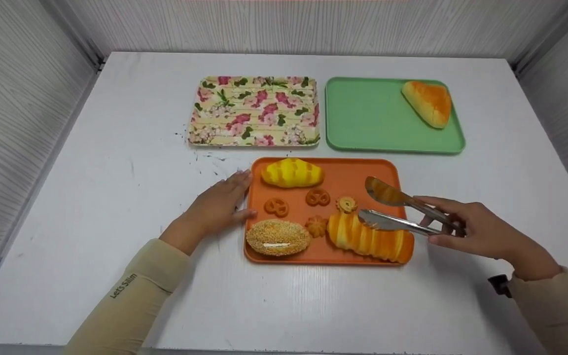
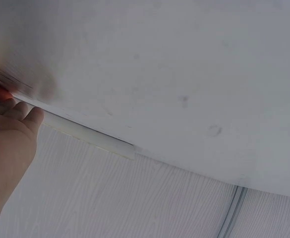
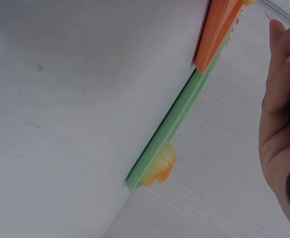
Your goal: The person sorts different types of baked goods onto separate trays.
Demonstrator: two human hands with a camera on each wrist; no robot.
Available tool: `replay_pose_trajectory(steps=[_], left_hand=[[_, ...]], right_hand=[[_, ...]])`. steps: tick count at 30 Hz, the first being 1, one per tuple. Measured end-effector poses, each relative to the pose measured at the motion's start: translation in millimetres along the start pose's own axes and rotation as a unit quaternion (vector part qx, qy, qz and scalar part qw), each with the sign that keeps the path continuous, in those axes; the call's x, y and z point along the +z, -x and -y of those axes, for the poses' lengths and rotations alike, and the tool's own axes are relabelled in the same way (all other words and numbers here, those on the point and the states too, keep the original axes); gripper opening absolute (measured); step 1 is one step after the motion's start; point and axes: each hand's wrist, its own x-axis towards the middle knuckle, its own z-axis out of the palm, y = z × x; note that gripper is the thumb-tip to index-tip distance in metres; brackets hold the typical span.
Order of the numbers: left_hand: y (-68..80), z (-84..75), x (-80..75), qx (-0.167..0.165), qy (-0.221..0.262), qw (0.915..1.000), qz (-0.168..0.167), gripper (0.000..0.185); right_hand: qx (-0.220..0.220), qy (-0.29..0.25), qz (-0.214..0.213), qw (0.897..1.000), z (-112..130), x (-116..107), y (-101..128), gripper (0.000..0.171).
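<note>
My right hand (image 1: 481, 229) grips a pair of metal tongs (image 1: 432, 227) near their joined end. The tong tips are spread apart over the right side of the orange tray (image 1: 328, 259), above the long ridged bread roll (image 1: 370, 239), with nothing between them. My left hand (image 1: 220, 204) rests at the tray's left edge, fingers extended along the rim. On this tray lie a yellow bread (image 1: 292, 173), a seeded bun (image 1: 278, 237), two pretzel-shaped cookies (image 1: 318, 197), a round cookie (image 1: 346, 204) and a flower-shaped cookie (image 1: 317, 226).
Behind the orange tray stand a floral tray (image 1: 254, 111) at left and a green tray (image 1: 368, 116) at right. A triangular bread (image 1: 429, 104) lies in the green tray's right back corner. Panelled walls (image 1: 303, 27) enclose the white table (image 1: 91, 197) at the back and sides.
</note>
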Motion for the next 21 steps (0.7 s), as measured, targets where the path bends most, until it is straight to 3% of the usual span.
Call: replay_pose_trajectory(steps=[21], left_hand=[[1.0,0.1,-0.4,0.002,0.007,1.0000,0.000,0.083]], right_hand=[[-0.003,-0.016,0.087,0.996,2.3,-1.7,8.8,0.068]])
